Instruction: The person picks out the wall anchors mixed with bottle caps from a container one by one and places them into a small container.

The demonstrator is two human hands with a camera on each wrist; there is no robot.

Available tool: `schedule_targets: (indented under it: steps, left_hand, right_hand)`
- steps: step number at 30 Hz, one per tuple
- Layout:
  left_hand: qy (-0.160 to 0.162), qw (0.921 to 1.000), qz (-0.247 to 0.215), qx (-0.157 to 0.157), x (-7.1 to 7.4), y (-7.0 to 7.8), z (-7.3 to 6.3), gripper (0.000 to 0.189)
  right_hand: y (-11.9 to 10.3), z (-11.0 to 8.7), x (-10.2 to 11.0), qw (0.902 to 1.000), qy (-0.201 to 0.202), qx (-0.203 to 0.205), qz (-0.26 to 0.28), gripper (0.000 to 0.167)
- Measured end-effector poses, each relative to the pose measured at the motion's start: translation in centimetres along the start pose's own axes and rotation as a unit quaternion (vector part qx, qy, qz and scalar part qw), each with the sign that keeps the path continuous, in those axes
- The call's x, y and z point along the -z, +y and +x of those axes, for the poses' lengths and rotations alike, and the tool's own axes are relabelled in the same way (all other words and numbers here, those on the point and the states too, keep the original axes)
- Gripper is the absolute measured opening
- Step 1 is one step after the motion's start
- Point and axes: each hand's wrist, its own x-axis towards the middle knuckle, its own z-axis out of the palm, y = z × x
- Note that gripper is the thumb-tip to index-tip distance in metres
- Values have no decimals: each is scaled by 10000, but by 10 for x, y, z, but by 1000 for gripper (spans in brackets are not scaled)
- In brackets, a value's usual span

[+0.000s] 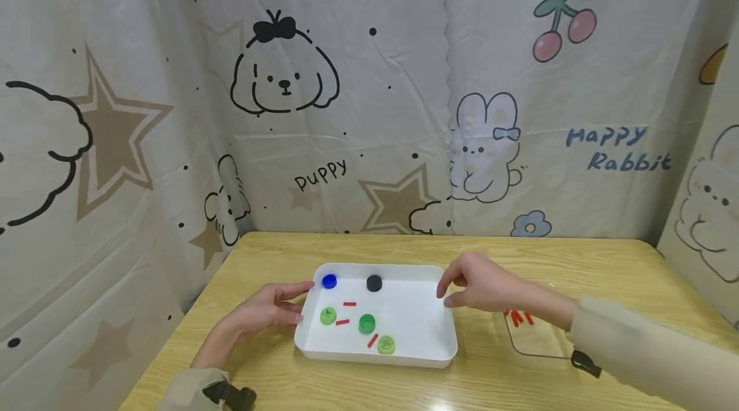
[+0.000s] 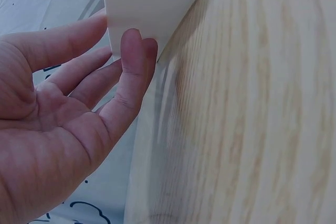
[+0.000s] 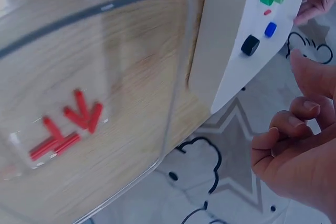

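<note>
A white tray (image 1: 412, 327) sits on the wooden table. In it lie a blue cap (image 1: 329, 281), a black cap (image 1: 374, 283), a green cap (image 1: 367, 324), a light green piece (image 1: 328, 316) at left and another light green piece (image 1: 386, 345) near the front. Three short red sticks (image 1: 349, 304) lie scattered among them. My left hand (image 1: 260, 311) touches the tray's left end with its fingers extended. Over the tray's right end hovers my right hand (image 1: 482, 283), thumb and forefinger apart, other fingers loosely curled, nothing visible between them.
Right of the tray, partly under my right forearm, stands a clear container (image 1: 539, 356). Several red sticks (image 3: 76, 116) lie inside it. A printed curtain (image 1: 392, 109) hangs behind the table's back edge.
</note>
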Motion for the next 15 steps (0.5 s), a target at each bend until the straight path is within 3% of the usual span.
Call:
schedule_targets:
  steps: [15]
  left_hand:
    - [7, 10000, 49, -26, 0, 0, 1, 72]
  right_hand:
    - [-11, 63, -42, 9929, -770, 849, -306, 15]
